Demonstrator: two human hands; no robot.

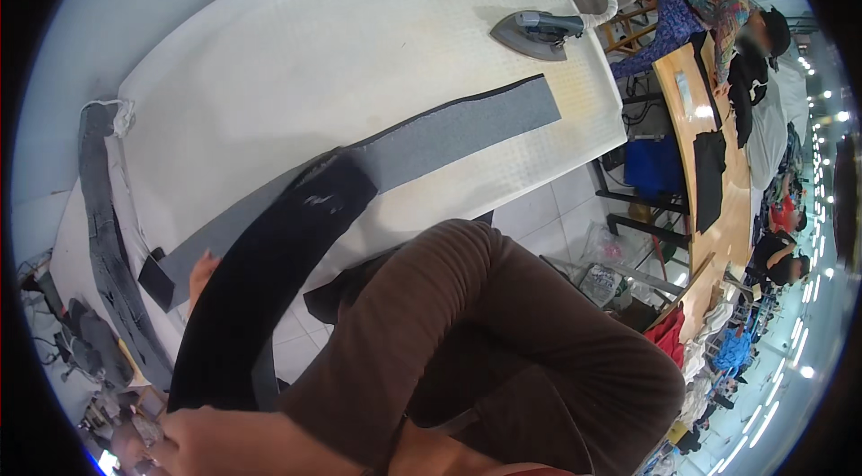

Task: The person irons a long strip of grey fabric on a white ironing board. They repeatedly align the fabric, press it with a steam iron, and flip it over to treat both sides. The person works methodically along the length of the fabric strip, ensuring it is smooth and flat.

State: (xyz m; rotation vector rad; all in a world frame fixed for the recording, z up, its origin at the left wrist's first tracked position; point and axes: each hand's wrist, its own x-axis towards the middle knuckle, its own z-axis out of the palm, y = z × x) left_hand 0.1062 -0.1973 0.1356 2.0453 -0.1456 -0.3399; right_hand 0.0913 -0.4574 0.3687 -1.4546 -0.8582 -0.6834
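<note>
A long black fabric piece [278,242] hangs diagonally, its far end over the pressing table and its near end down at my right hand [193,442]. That hand is closed on the near end, though its fingertips are mostly hidden. My left hand [203,273] shows partly beyond the fabric's left edge, fingers stretched out over the table's near edge; the fabric hides the rest of it. Beneath lies a long grey strip [467,130] with a dark edge, stretched across the table, its near-left end folded to black. My brown right sleeve [431,278] bends across the lower middle.
An iron [539,34] rests at the far right of the white padded table [296,36]. Grey cloth [108,233] hangs at its left end. To the right, a person [718,18] leans by a wooden table [732,180] holding black pieces. A blue bin [655,163] stands below.
</note>
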